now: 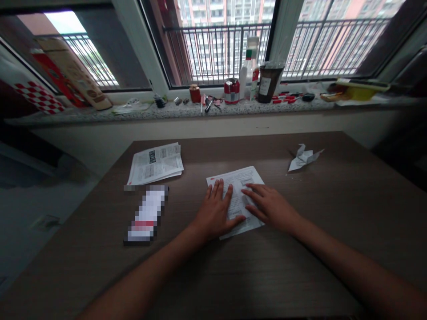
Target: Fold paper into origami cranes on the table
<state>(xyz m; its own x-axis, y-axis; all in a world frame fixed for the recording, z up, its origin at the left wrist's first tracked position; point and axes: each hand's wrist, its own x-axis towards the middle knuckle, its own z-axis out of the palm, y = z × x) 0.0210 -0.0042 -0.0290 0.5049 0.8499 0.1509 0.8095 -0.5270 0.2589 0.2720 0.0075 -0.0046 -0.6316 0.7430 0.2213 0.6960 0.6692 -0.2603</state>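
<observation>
A printed sheet of paper [245, 180] lies on the brown wooden table [300, 249] in front of me. My left hand [215, 213] rests flat on its left part, fingers stretched out and together. My right hand [270, 205] lies flat on its right part, fingers spread and pointing left. Neither hand grips anything. Part of the sheet is hidden under both hands.
A stack of printed sheets [155, 163] lies at the table's far left, with a blurred-out flat object [146, 214] just in front of it. A folded paper figure [303, 158] sits at the far right. The windowsill [187, 110] holds a red can [231, 90], bottle [250, 71], dark cup [268, 81] and small items.
</observation>
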